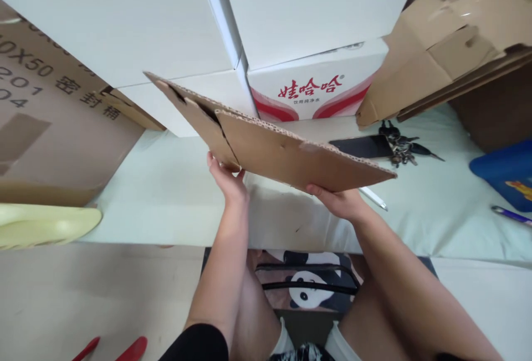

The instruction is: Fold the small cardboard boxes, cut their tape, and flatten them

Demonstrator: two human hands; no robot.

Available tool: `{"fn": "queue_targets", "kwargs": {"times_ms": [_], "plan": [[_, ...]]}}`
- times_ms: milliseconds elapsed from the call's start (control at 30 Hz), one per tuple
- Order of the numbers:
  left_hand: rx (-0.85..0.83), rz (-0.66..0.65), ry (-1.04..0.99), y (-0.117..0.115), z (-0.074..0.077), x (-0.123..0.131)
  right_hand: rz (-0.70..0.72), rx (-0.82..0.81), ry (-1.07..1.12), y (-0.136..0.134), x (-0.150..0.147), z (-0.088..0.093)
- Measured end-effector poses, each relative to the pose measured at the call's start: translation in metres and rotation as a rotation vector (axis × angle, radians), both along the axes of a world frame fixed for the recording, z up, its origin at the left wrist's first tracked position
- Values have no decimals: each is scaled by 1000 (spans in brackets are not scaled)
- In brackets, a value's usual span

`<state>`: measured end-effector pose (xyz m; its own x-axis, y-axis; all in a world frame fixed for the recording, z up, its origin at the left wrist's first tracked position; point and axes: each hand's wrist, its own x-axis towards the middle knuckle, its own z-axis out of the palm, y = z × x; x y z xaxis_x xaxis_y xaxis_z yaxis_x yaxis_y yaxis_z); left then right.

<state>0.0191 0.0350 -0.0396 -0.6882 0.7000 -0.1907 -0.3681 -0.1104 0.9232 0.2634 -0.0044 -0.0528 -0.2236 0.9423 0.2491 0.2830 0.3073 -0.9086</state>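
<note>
A flat sheet of brown corrugated cardboard (pixel 274 148), with a cut or fold line near its left part, is held tilted above the pale green table (pixel 166 195). My left hand (pixel 226 181) grips its near edge on the left, fingers wrapped under the sheet. My right hand (pixel 338 200) holds the near edge on the right from below, fingers hidden under the cardboard.
White boxes (pixel 124 23) and a red-printed carton (pixel 311 92) stand behind. More cardboard (pixel 440 51) leans at right above a phone (pixel 363 146) and keys (pixel 401 148). A white pen (pixel 374 197), blue box (pixel 505 170), brown carton (pixel 54 123) and yellow object (pixel 41 225) lie around.
</note>
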Motion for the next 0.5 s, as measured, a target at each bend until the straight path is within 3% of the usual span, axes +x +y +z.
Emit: {"fn": "queue_targets", "kwargs": {"times_ms": [133,333,500], "plan": [[9,-66,107,-4,-10,14,-147,37,64,4,19,8],[2,-247,407,-9,-30,28,-735,250,288,13,59,28],[76,-420,624,-24,-38,53,-1090,358,402,27,83,43]]}}
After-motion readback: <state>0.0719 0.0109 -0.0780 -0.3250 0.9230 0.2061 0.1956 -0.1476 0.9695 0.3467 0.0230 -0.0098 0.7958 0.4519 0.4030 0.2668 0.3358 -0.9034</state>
